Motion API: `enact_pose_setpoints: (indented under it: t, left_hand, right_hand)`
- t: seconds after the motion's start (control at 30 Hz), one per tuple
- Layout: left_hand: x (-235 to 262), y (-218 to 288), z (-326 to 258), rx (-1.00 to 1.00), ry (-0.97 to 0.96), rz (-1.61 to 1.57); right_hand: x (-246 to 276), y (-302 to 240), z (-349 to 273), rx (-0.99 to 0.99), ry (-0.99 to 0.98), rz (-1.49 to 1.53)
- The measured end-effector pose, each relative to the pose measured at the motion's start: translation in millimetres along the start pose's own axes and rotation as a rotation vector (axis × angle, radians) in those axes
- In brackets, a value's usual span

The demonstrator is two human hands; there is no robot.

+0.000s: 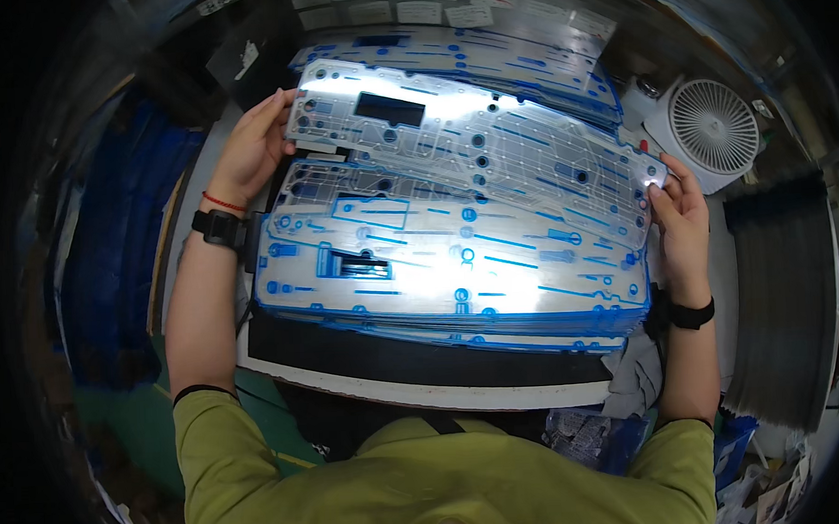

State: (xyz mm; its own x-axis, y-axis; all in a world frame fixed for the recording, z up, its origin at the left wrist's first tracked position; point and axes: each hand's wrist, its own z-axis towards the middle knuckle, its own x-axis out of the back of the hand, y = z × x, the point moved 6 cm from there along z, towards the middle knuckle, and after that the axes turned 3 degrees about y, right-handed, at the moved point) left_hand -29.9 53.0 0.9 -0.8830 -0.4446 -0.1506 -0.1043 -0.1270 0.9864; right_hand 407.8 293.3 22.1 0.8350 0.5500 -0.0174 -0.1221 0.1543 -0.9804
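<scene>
In the head view, we see a clear, rectangular sheet-like panel with fine printed lines and round holes [527,152] across the upper middle of the frame, gripped at both short ends. The bare left hand [254,148], above a black wristband with a dark square face [222,229], pinches its left end; the bare right hand [684,216] pinches its right end, the thumb on the upper face. The hands stand well apart, spanning the panel's length; both touch it, so neither is nearer.

The panel lies between the hands, its long axis running aslant from upper left to middle right, so that we find the left end higher in the frame. A dark rectangular window [391,109] marks the left half.

In the centre, below the panel, we note a stack of silvery, blue-lined plates [421,303], its long axis closer to level. The panel overlaps the stack's far part in our line of sight; whether they touch, we cannot tell. A similar silver-and-blue stack [561,72] lies behind, and a round white fan [713,127] stands at upper right.
</scene>
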Motion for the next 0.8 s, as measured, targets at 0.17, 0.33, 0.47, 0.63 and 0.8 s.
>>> enact_pose_setpoints:
  t: [0.17, 0.33, 0.47, 0.63, 0.8]
  left_hand:
    - [-1.7, 1.7, -0.4, 0.000, 0.001, -0.019]
    - [-1.9, 2.6, -2.3, 0.001, 0.031, 0.014]
    - [1.8, -3.9, 0.5, 0.032, 0.065, 0.099]
    - [-2.7, -1.2, -0.6, 0.044, 0.087, 0.129]
    - [-0.6, -1.5, -0.8, 0.033, 0.088, 0.111]
  right_hand:
    - [2.2, 1.1, 0.7, 0.004, 0.006, -0.033]
    - [1.2, 0.3, 0.7, 0.008, 0.004, -0.040]
    - [-0.7, -1.5, -0.3, 0.021, -0.004, -0.015]
    - [-5.0, -4.1, -0.9, 0.020, -0.044, 0.015]
    - [-2.9, -3.4, -0.6, 0.019, -0.045, 0.004]
